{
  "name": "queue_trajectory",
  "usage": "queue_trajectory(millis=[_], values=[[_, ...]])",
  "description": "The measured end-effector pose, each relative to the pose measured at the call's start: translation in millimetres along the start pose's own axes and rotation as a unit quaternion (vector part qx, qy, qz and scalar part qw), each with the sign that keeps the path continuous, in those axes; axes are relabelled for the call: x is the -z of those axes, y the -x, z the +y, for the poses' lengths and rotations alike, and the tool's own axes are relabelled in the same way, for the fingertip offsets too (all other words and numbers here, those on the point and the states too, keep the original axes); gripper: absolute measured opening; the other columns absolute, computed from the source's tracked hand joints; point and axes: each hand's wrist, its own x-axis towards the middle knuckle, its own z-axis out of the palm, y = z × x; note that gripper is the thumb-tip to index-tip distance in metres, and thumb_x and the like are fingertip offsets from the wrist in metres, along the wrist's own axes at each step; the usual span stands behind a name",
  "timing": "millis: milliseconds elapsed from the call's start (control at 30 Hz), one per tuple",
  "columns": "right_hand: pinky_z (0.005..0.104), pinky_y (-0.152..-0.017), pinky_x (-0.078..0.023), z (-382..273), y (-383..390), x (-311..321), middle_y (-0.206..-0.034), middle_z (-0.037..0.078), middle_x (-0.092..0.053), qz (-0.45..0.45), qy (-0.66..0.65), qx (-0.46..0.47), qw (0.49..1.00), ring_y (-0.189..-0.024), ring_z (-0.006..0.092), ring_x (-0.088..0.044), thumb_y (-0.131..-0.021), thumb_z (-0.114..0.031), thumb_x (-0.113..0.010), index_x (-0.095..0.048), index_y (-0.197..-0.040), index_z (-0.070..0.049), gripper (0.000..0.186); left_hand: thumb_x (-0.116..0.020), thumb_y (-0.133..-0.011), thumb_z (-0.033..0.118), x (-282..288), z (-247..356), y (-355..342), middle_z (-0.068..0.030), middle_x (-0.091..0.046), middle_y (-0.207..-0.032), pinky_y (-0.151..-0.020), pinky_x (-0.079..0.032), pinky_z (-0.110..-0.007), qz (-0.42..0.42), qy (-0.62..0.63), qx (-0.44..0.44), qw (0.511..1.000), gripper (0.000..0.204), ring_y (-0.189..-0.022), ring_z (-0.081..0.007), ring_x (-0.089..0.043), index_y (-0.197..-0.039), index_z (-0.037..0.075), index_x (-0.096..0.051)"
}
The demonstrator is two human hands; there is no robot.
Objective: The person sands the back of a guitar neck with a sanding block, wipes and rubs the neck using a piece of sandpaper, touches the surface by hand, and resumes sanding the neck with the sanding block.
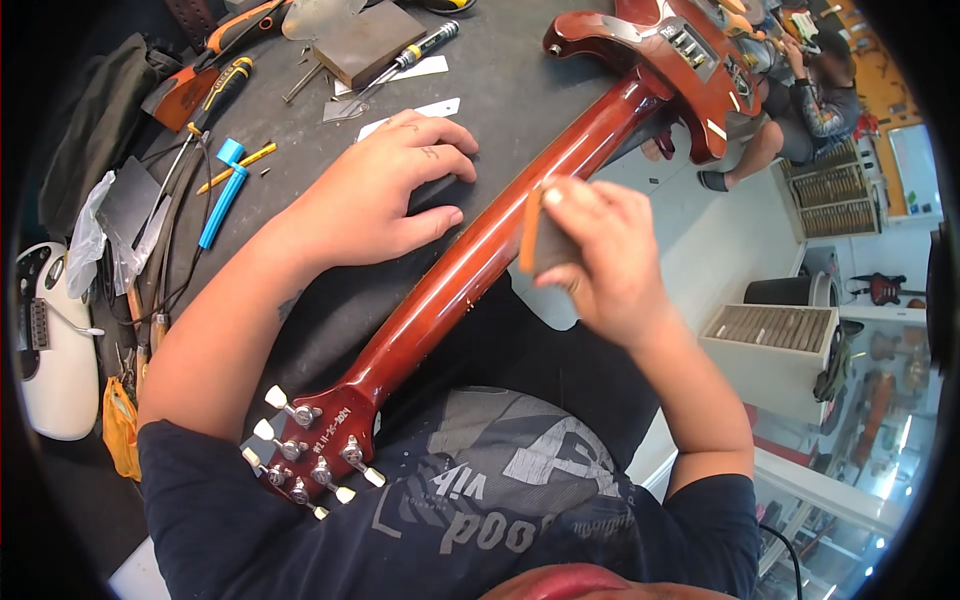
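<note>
A glossy red-brown electric guitar (505, 228) lies back side up, its neck slanting from the headstock near my chest to the body at the far right. My right hand (605, 255) is over the right edge of the neck, closed on a small flat dark block with an orange-brown edge (531, 232); its exact kind is unclear. My left hand (410, 180) rests palm down on the dark work surface, left of the neck. Its fingers are apart and hold nothing, and the thumb tip lies close to the neck. Silver tuners with cream buttons (303, 415) line the headstock.
A blue string winder (225, 195), a yellow pencil (238, 168) and cables lie left of my forearm. Beyond are a screwdriver (425, 45) and a brown block (370, 40). A white guitar body (58, 350) is far left. Another person (815, 110) sits at far right.
</note>
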Motion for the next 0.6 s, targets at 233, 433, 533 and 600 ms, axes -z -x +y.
queue_trajectory(millis=[233, 433, 533, 600], values=[[0.0492, -0.102, -0.047, 4, -2, 5, -0.144, 0.013, -0.071, -0.028, -0.018, 0.003, 0.999, -0.114, 0.0354, -0.065, -0.078, -0.039, -0.088, -0.067, -0.142, -0.004, 0.076, -0.082, -0.084, 0.012, 1, -1, -2, -0.0120, -0.069, -0.138, -0.113, -0.050, -0.048, 0.002, 0.004, 0.004, 1.000, 0.034, -0.131, -0.0367, -0.062, -0.116, 0.006, -0.073], [0.0509, -0.103, -0.046, -6, 0, 8, -0.143, 0.013, -0.071, -0.047, -0.021, 0.008, 0.999, -0.114, 0.0360, -0.065, -0.080, -0.039, -0.087, -0.065, -0.145, -0.006, 0.077, -0.082, -0.083, 0.011, 0, -2, -2, -0.0121, -0.069, -0.138, -0.112, -0.050, -0.049, 0.000, 0.008, 0.006, 1.000, 0.035, -0.129, -0.0372, -0.062, -0.116, 0.006, -0.073], [0.0518, -0.103, -0.046, 6, -4, 6, -0.144, 0.012, -0.071, -0.019, -0.007, 0.000, 1.000, -0.116, 0.0354, -0.064, -0.079, -0.039, -0.088, -0.064, -0.146, -0.007, 0.079, -0.083, -0.083, 0.011, 0, -1, -1, -0.0121, -0.069, -0.138, -0.112, -0.050, -0.049, 0.005, -0.001, 0.002, 1.000, 0.035, -0.129, -0.0373, -0.062, -0.116, 0.006, -0.073], [0.0513, -0.102, -0.046, -13, -2, 7, -0.143, 0.013, -0.071, -0.059, -0.031, 0.010, 0.998, -0.116, 0.0361, -0.064, -0.078, -0.038, -0.088, -0.065, -0.145, -0.007, 0.077, -0.082, -0.083, 0.011, 1, -2, -2, -0.0119, -0.069, -0.139, -0.112, -0.050, -0.049, 0.004, -0.001, 0.001, 1.000, 0.035, -0.130, -0.0371, -0.062, -0.117, 0.006, -0.073]])
